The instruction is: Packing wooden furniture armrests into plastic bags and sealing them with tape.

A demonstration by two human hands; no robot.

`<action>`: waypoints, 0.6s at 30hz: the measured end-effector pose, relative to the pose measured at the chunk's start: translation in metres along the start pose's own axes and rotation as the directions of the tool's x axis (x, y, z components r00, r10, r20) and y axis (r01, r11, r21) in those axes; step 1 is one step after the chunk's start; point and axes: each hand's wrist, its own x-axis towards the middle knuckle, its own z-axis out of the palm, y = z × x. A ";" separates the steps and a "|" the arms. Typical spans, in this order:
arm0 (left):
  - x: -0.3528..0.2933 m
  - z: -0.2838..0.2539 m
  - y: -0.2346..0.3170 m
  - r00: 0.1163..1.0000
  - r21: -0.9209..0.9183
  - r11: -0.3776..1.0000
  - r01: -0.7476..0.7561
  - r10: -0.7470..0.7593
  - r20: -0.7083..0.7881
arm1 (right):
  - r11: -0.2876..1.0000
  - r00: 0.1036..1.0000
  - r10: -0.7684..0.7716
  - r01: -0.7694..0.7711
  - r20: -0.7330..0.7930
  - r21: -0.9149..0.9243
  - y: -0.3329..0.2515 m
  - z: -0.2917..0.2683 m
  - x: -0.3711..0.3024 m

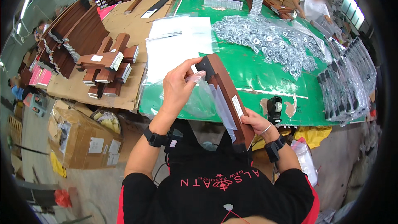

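Note:
Tilted over the near edge of the green table is a brown wooden board piece [227,84] with a black upper end and a white label on its side. My right hand [258,121] is closed around its lower part. Up by the black end, my left hand [178,84] pinches a clear plastic bag [200,101], which hangs loosely below the fingers. A pale folded sheet [223,110] lies along the board's left side. Whether my left fingers also touch the board is hard to see.
A stack of clear bags [178,33] lies ahead on the green table [265,81]. Beyond is a heap of small bagged metal parts [265,37]. A tape dispenser [274,110] and bagged pieces [344,85] stand right; wooden pieces [105,64] left. A person [315,4] works far right.

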 end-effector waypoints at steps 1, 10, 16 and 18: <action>0.000 -0.002 0.000 1.000 0.005 1.000 0.006 -0.006 -0.002 | 1.000 1.000 0.004 -0.005 0.006 0.002 0.000 0.001 0.001; 0.056 -0.062 -0.051 0.993 0.490 0.870 0.056 0.004 -0.121 | 0.999 0.997 0.006 -0.002 -0.074 0.050 0.032 -0.010 -0.018; 0.107 -0.157 -0.005 0.889 0.455 0.870 -0.188 0.348 -0.298 | 0.869 0.986 -0.157 0.162 -0.049 0.468 0.020 0.007 0.030; 0.119 -0.113 0.002 0.778 0.521 0.747 -0.413 0.587 -0.225 | 0.800 0.973 -0.226 0.214 -0.049 0.560 0.009 -0.008 0.034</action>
